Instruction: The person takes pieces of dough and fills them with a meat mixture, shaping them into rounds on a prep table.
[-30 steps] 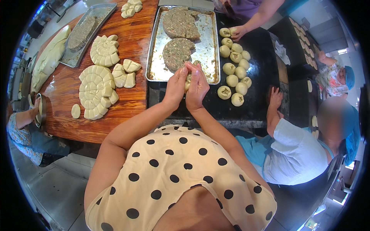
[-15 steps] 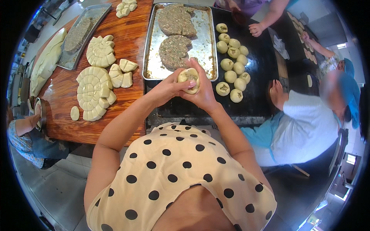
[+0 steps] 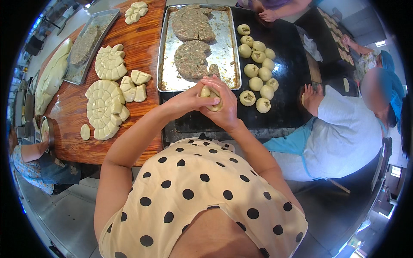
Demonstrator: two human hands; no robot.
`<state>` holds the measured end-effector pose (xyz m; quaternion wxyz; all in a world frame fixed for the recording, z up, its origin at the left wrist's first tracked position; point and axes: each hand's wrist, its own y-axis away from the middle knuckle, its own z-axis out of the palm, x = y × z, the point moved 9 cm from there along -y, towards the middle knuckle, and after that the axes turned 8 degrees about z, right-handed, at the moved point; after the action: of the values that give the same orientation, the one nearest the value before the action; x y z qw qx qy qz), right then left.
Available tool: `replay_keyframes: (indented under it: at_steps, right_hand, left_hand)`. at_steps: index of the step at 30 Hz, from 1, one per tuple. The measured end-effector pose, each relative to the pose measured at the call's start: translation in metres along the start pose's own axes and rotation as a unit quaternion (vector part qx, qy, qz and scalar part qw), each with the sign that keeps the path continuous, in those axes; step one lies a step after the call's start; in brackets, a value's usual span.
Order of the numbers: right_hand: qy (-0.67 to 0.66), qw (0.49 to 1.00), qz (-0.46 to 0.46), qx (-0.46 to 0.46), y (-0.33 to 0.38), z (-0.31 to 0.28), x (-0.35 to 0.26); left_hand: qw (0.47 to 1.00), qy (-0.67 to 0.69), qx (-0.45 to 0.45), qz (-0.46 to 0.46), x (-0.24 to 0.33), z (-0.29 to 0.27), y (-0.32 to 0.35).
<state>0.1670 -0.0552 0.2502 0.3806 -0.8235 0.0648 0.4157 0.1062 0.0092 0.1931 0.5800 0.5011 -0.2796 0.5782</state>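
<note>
Between my two hands is a dough bun (image 3: 211,101), its dough drawn in around the top. My left hand (image 3: 194,95) wraps it from the left, the thumb pressed on its opening. From the right my right hand (image 3: 225,103) cups the same bun, fingers closed round it. Just beyond my fingers lies a metal tray (image 3: 223,47) with two mounds of minced filling (image 3: 191,59), a small lump of it close to my fingertips. Several filled buns (image 3: 254,70) stand on the black surface to the right, some with puckered tops.
On the wooden table (image 3: 142,38) at left lie cut dough pieces (image 3: 103,105), a flat dough disc (image 3: 85,132), a long dough slab (image 3: 53,77) and another filling tray (image 3: 92,47). A co-worker in white (image 3: 344,133) is close on my right, one hand on the black surface (image 3: 284,103).
The bun's dough has been drawn further inward, so the filling that showed in its opening is now hidden. At the far right edge of the table, another person's arm has pulled back.
</note>
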Motion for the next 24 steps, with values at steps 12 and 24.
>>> replay_keyframes:
  at_steps: [12,24]
  right_hand:
    - [-0.075,0.995,0.062,-0.037,-0.004,-0.006,0.009]
    - [-0.076,0.993,0.064,-0.057,-0.021,-0.003,-0.014]
  left_hand:
    - [0.995,0.083,0.031,0.048,0.004,0.003,-0.003]
    - [0.975,0.080,0.132,0.159,0.020,0.001,0.008]
